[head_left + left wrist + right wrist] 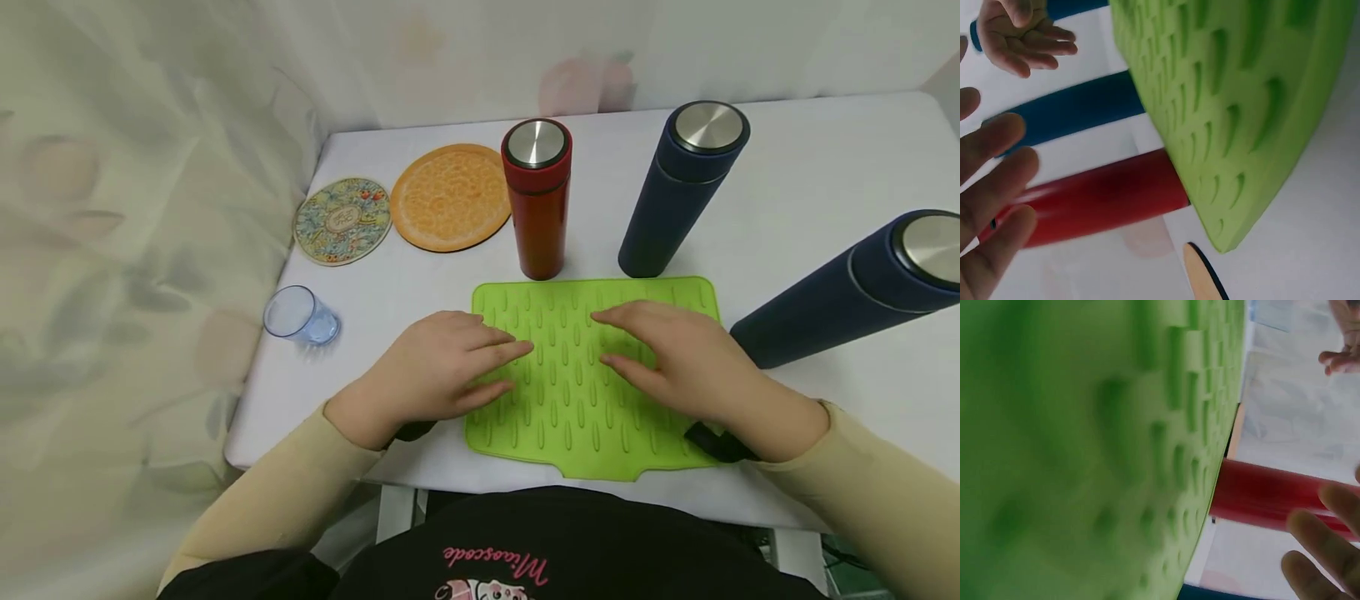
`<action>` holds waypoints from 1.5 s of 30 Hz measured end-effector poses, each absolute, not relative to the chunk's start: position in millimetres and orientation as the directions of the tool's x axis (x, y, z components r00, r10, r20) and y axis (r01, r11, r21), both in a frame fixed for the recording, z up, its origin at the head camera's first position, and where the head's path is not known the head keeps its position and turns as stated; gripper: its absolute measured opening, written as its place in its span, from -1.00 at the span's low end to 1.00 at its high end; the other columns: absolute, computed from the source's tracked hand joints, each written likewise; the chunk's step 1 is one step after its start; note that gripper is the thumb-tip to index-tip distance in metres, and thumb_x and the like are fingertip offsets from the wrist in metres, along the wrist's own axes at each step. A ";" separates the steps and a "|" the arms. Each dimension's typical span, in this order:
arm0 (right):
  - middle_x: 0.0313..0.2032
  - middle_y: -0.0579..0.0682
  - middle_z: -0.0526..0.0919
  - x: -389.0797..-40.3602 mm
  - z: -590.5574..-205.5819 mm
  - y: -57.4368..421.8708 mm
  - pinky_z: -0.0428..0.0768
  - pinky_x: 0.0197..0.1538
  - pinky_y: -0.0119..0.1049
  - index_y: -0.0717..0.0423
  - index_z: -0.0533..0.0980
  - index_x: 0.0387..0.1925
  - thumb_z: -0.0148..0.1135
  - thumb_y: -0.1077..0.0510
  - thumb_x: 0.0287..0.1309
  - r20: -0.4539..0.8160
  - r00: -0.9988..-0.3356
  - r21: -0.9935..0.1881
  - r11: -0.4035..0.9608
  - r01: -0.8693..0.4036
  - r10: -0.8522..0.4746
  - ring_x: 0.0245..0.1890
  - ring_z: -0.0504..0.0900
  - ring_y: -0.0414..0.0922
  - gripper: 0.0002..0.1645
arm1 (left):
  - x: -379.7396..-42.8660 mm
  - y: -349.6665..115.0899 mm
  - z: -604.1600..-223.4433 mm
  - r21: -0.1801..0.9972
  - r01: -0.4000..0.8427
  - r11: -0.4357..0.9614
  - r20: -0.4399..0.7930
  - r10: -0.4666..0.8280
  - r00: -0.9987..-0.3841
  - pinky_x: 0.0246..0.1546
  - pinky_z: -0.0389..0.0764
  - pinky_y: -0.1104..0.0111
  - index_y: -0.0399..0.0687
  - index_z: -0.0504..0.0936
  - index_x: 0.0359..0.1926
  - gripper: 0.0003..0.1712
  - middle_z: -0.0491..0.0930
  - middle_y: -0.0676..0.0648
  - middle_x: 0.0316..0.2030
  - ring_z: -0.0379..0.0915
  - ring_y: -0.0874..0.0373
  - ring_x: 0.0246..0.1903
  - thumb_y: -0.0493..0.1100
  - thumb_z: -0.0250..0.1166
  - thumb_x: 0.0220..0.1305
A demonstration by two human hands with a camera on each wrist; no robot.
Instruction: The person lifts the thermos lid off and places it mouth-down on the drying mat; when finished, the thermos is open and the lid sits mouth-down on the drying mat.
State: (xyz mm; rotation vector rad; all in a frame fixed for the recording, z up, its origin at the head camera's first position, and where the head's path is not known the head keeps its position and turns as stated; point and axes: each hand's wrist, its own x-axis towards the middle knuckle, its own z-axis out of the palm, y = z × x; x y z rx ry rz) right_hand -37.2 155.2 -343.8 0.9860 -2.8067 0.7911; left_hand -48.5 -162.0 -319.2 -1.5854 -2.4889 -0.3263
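Green ridged mat: flat beside the white table's near edge.
Left hand: fingers spread, above the mat's left half.
Right hand: fingers spread, above its right half.
Red vacuum flask: upright, by its far edge.
Blue tumbler: near the table's left edge.

A pale curtain with faded floral prints hangs left of and behind a white counter on pale legs.
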 end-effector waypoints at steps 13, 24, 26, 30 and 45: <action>0.44 -0.03 0.33 -101.4 -346.2 101.6 0.52 0.28 0.01 -0.10 0.16 0.52 0.47 0.09 0.16 0.199 -0.964 -0.860 0.439 -0.258 -0.177 0.34 0.47 -0.02 -0.01 | -89.7 -165.5 -311.4 0.324 0.807 0.493 0.554 0.593 -0.584 -0.24 0.62 0.23 -0.10 0.69 0.10 -0.60 0.73 -0.03 -0.27 0.62 0.14 -0.28 -0.10 0.40 0.26; 0.34 0.03 0.35 -127.7 -358.9 74.6 0.55 0.24 -0.07 -0.12 0.08 0.48 0.57 0.08 0.02 0.220 -0.974 -0.895 0.385 -0.224 -0.056 0.24 0.48 -0.05 0.12 | -120.0 -155.9 -294.9 0.328 0.774 0.541 0.678 0.435 -0.592 -0.08 0.61 0.26 -0.24 0.52 0.24 -0.46 0.63 -0.17 0.04 0.62 0.03 -0.07 -0.11 0.37 0.31; 0.31 0.04 0.35 -130.6 -361.4 71.7 0.56 0.20 -0.10 -0.08 0.07 0.45 0.59 0.08 -0.01 0.245 -0.969 -0.892 0.384 -0.240 -0.036 0.20 0.49 -0.07 0.12 | -125.2 -153.5 -290.6 0.313 0.776 0.547 0.690 0.431 -0.582 -0.07 0.59 0.27 -0.24 0.51 0.25 -0.45 0.62 -0.17 0.07 0.60 0.04 -0.06 -0.09 0.35 0.32; 0.25 0.10 0.35 -136.9 -363.9 65.6 0.58 0.12 -0.11 0.01 0.06 0.38 0.60 0.08 -0.03 0.288 -0.957 -0.877 0.398 -0.270 -0.014 0.12 0.48 -0.05 0.09 | -135.8 -148.1 -281.2 0.296 0.788 0.540 0.711 0.426 -0.559 -0.07 0.56 0.27 -0.21 0.52 0.25 -0.43 0.61 -0.15 0.07 0.57 0.05 -0.06 -0.04 0.35 0.31; 0.20 0.05 0.46 -125.5 -349.6 73.1 0.60 0.05 -0.08 0.09 0.23 0.33 0.59 0.16 -0.07 0.451 -0.891 -0.826 0.353 -0.439 -0.052 0.05 0.52 -0.12 -0.02 | -132.3 -136.0 -248.2 0.411 0.744 0.528 0.594 0.464 -0.657 0.13 0.47 0.29 -0.05 0.47 0.36 -0.27 0.44 -0.08 0.27 0.38 0.21 0.22 0.04 0.43 0.21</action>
